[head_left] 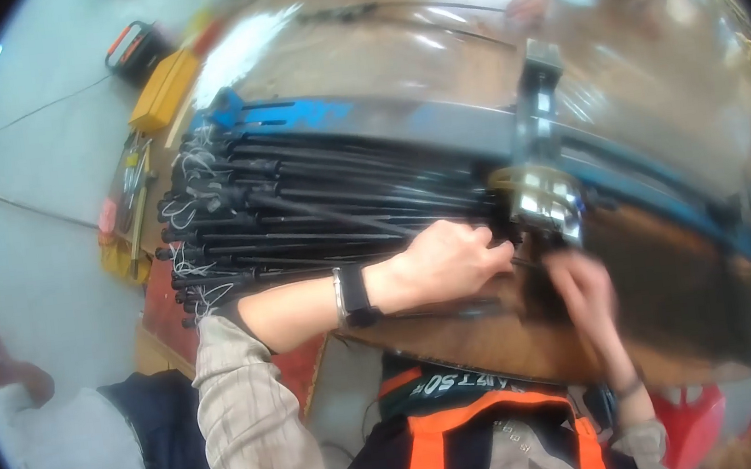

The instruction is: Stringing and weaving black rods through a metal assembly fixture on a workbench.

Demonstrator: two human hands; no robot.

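A bundle of several long black rods (pixel 298 206) with white strings at their left ends lies across a brown wooden table (pixel 429 52). My left hand (pixel 448 259) is closed on the right end of the rods, a black watch on its wrist. My right hand (pixel 581 290) is blurred, just below a small metal fixture (pixel 542 192) at the rods' end; its grip cannot be made out. A blue and dark bar (pixel 400 120) runs along the far side of the bundle.
A yellow box (pixel 163 90) and a black and orange case (pixel 132 47) lie on the floor at upper left. Another person sits on the floor at lower left (pixel 76 454). Someone else's hand (pixel 527 4) rests on the table's far side. Red objects sit at lower right (pixel 693 421).
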